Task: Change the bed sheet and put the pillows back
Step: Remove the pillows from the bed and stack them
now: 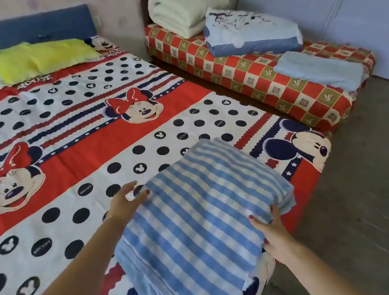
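A: Bed (58, 133) status?
B: Cartoon sheet (81, 150) spread flat on it. Yellow pillow (36, 58) at the blue headboard (17, 30).
A: Side bed (252, 69)?
B: Checked cover; white duvet (184, 8), blue pillow (251, 31), folded towel (321, 71) on top.
A: Striped pillow (198, 210)?
B: Near corner of bed, held up off the sheet.
A: Hands?
B: Left hand (127, 204) at its far-left edge, fingers apart, touching. Right hand (269, 227) grips the right edge, thumb on top.
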